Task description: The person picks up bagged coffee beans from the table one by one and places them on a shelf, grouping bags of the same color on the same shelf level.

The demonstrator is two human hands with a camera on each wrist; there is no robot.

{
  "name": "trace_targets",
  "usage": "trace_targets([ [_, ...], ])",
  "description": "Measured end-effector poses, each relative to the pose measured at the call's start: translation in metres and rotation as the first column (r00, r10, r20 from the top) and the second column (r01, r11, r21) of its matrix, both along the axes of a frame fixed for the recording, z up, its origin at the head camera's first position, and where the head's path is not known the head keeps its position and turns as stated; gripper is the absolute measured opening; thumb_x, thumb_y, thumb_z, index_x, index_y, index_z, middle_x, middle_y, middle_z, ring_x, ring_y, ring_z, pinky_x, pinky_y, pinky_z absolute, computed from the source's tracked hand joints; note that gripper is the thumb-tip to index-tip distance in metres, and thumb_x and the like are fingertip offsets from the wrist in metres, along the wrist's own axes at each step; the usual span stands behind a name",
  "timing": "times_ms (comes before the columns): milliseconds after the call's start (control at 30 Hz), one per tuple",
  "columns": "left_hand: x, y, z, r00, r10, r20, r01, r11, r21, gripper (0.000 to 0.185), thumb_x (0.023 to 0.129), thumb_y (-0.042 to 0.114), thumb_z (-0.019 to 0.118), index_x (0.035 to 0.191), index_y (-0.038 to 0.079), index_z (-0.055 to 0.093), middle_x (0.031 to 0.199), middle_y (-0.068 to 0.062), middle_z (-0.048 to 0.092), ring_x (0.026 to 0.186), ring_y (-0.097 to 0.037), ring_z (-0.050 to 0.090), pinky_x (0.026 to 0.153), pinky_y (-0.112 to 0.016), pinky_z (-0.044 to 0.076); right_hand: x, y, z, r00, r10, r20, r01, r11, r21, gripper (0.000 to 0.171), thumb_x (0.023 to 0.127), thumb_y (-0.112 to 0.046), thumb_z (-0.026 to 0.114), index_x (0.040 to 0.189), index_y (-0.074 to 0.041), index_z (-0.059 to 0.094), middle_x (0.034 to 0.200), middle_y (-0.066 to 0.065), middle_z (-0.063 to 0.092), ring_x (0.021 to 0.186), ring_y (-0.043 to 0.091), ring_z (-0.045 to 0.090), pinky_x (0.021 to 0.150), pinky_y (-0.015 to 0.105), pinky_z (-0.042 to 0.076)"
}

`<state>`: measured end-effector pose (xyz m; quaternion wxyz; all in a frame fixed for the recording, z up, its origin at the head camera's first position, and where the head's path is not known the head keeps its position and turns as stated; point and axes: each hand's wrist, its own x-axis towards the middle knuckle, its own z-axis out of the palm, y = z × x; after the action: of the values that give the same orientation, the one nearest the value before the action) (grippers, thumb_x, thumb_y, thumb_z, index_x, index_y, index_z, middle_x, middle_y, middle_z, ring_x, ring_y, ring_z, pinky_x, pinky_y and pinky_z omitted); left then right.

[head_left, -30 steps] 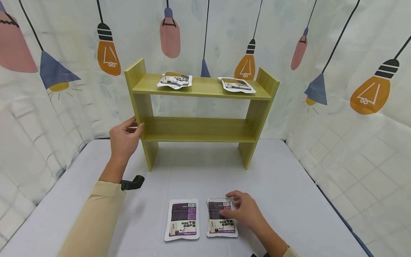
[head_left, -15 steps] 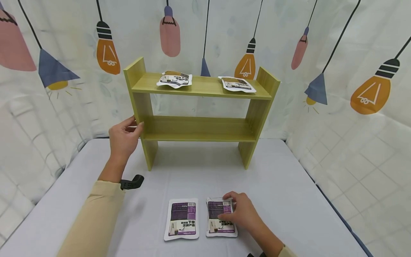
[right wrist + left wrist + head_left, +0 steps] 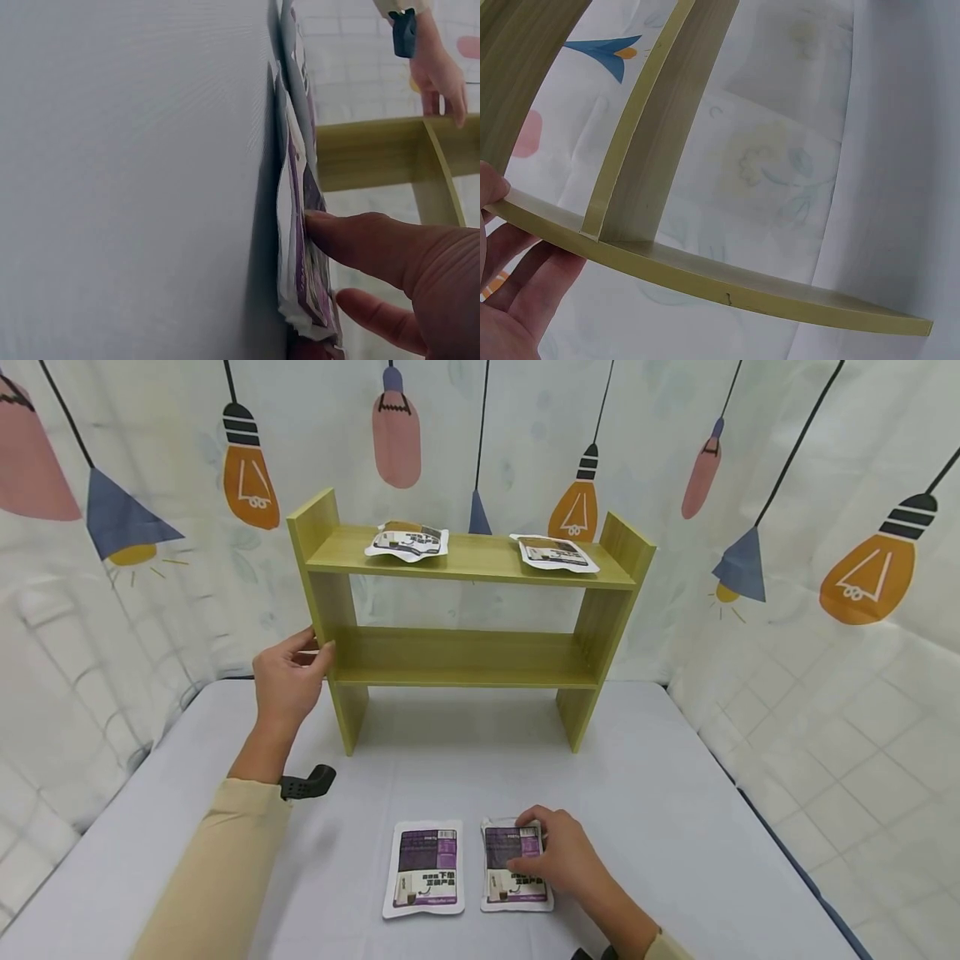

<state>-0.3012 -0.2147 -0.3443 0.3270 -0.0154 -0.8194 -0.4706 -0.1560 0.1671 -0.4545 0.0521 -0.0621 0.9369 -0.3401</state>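
Note:
My left hand (image 3: pixel 287 681) grips the left side panel of a yellow-green wooden shelf (image 3: pixel 465 681), thumb on the front edge and fingers behind. The left wrist view shows the same hold on the panel (image 3: pixel 727 292). My right hand (image 3: pixel 567 858) is at the right one of two flat white pouches with purple-and-black labels. Its thumb lies on the face of that pouch (image 3: pixel 498 868), and the index finger bends over the upper right corner. In the right wrist view, another fingertip shows at the pouch's edge (image 3: pixel 307 326). The left pouch (image 3: pixel 427 868) lies beside it, untouched.
Two brown-and-white pouches, one on the left (image 3: pixel 408 542) and one on the right (image 3: pixel 555 553), lie on the top board. A white cloth covers the table (image 3: pixel 660 793). Behind the shelf hangs a curtain (image 3: pixel 315 443) printed with lamps and bulbs.
My right hand has shifted slightly left over the right pouch, its thumb and index finger a little farther onto it. The left hand keeps its hold on the shelf.

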Motion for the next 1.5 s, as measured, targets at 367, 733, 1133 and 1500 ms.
trace_targets([
  [367,0.001,-0.001,0.004,1.000,0.009,0.001,-0.009,1.000,-0.001,0.044,0.100,0.039,0.062,0.140,0.022,0.065,0.124,-0.012,0.074,0.099,-0.023,0.069,0.067,-0.002,0.047,0.002,-0.007,0.008,1.000,0.007,0.017,-0.007,1.000,-0.005,0.046,0.072,-0.023,0.093,0.110,-0.019,0.068,0.114,0.010,0.068,0.098,0.024,0.058,0.086,0.045,0.058],
  [733,0.001,-0.001,0.005,1.000,0.012,0.012,-0.012,1.000,0.007,0.044,0.100,0.041,0.062,0.140,0.023,0.065,0.125,-0.011,0.074,0.099,-0.021,0.069,0.067,-0.002,0.047,0.001,-0.009,0.004,1.000,0.030,-0.010,-0.030,0.999,-0.020,0.041,0.072,-0.019,0.093,0.105,-0.017,0.068,0.119,0.011,0.071,0.099,0.024,0.061,0.084,0.044,0.057],
  [1133,0.001,-0.001,0.004,1.000,0.011,0.009,-0.011,1.000,0.000,0.044,0.100,0.039,0.062,0.140,0.021,0.065,0.125,-0.012,0.074,0.100,-0.025,0.070,0.067,-0.002,0.046,0.001,-0.007,0.001,0.997,0.068,-0.033,-0.070,0.997,-0.037,0.030,0.073,-0.018,0.091,0.096,-0.021,0.073,0.123,0.011,0.072,0.114,0.031,0.064,0.101,0.057,0.052],
  [1500,0.002,0.002,0.002,1.000,0.004,0.022,-0.004,1.000,0.002,0.045,0.100,0.039,0.062,0.141,0.021,0.063,0.128,-0.012,0.072,0.103,-0.026,0.070,0.067,-0.001,0.046,-0.004,0.002,-0.006,0.995,0.104,-0.011,-0.105,0.990,-0.094,0.026,0.073,-0.024,0.092,0.094,-0.026,0.076,0.118,0.001,0.074,0.105,0.022,0.062,0.091,0.043,0.053],
])
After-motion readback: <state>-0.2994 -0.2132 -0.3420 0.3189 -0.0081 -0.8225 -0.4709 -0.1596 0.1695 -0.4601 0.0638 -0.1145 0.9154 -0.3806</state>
